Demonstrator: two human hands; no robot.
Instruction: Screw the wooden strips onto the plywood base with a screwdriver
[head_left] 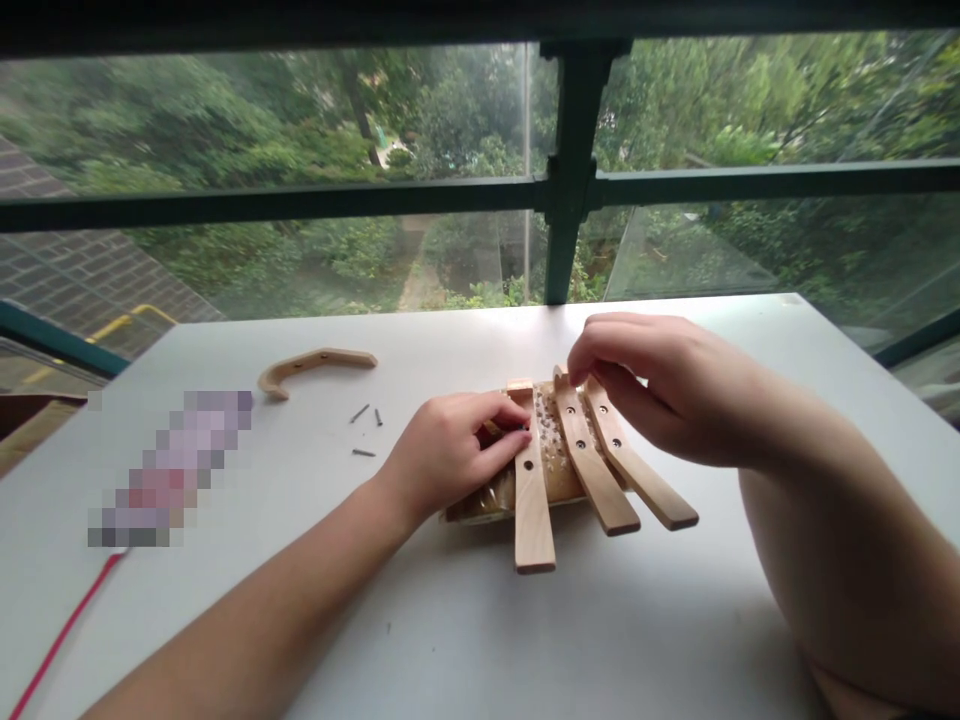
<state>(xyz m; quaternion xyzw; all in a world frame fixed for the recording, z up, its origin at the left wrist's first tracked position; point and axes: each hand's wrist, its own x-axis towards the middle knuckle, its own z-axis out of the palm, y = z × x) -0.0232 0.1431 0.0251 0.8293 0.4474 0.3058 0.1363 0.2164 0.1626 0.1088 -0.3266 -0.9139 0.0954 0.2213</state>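
Three light wooden hooks lie side by side across a block wrapped in clear plastic (480, 503). My left hand (457, 440) pinches a small dark thing, apparently a screw, at the upper hole of the left hook (534, 525); the fingertips mostly hide it. That hook's lower hole is dark. Screw heads show in both holes of the middle hook (600, 490) and the right hook (656, 490). My right hand (660, 375) is closed, its bent fingers at the far, curved end of the middle hook, and part of the grip is hidden.
Another wooden hook (322, 358) lies at the far left of the white table (420, 640). Several loose screws (361, 412) lie left of the block. A blurred-out object (176, 470) with a red cord (64, 635) is at the left. Windows stand behind the table.
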